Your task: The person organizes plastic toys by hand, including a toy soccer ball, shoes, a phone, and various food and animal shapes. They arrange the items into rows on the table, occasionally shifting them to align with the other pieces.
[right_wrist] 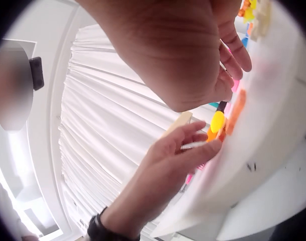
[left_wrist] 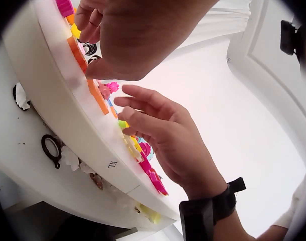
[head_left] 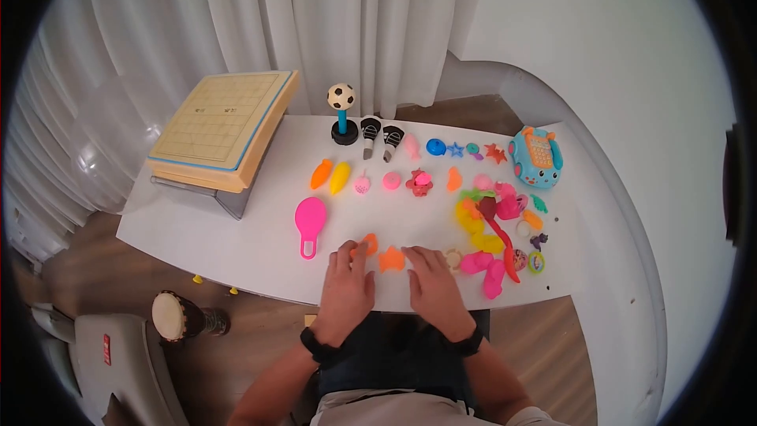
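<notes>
My left hand [head_left: 347, 285] is over the front of the table, fingertips at an orange ring-shaped piece [head_left: 371, 243]. Its thumb stands apart from that piece, toward the table's front edge. Just right of the ring, an orange star-like piece [head_left: 391, 259] lies flat on the white top. My right hand [head_left: 435, 288] hovers beside the star-like piece with loosely extended fingers and nothing in its grasp. In the left wrist view the right hand [left_wrist: 160, 130] has its fingers spread above the table edge. The right wrist view shows the left hand [right_wrist: 170, 158] with thumb and fingers apart.
A pink paddle [head_left: 311, 221] lies to the left, below a carrot-like toy [head_left: 321, 174] and a yellow one [head_left: 340, 178]. Behind are a soccer ball on a stand [head_left: 341, 97] and a tilted board [head_left: 225, 120]. Colourful toys, pink shoes [head_left: 494, 278] and a toy telephone [head_left: 538, 159] fill the right side.
</notes>
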`<act>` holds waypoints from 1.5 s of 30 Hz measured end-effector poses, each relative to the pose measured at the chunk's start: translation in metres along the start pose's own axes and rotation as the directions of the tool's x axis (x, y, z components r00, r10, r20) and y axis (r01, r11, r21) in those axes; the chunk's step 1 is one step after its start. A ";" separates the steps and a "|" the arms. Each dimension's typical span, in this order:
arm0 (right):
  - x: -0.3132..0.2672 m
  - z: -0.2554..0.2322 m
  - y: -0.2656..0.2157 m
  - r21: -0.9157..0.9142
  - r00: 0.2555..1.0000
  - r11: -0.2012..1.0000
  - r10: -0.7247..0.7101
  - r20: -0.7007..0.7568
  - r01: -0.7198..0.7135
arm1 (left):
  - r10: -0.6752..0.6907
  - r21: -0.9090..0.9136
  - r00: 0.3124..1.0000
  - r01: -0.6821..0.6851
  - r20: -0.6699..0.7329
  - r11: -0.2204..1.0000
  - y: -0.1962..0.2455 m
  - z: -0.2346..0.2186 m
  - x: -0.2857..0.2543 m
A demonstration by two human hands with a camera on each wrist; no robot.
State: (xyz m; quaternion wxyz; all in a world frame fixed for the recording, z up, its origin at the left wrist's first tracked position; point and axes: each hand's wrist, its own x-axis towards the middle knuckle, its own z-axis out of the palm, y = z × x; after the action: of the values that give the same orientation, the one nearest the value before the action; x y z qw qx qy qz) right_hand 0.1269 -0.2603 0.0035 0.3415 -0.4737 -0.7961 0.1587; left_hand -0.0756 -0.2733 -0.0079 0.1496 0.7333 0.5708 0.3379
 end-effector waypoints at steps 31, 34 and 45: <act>0.005 0.030 0.011 -0.074 0.998 0.997 -0.022 -0.064 0.017 | 0.051 0.187 0.998 -0.042 -0.040 0.982 -0.021 0.017 -0.002; 0.002 0.033 0.019 -0.085 0.999 0.996 -0.017 -0.043 0.013 | 0.054 0.190 0.998 -0.050 -0.013 0.981 -0.023 0.016 -0.003; 0.012 0.036 0.008 -0.264 0.994 0.959 -0.079 0.082 0.098 | 0.005 0.251 0.999 0.005 -0.038 0.968 -0.018 0.019 -0.001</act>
State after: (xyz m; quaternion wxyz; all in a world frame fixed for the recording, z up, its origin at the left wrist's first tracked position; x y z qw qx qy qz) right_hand 0.1034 -0.2429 -0.0223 0.2528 -0.4735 -0.8422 0.0509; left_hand -0.0765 -0.2653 -0.0325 0.0448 0.7396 0.6118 0.2769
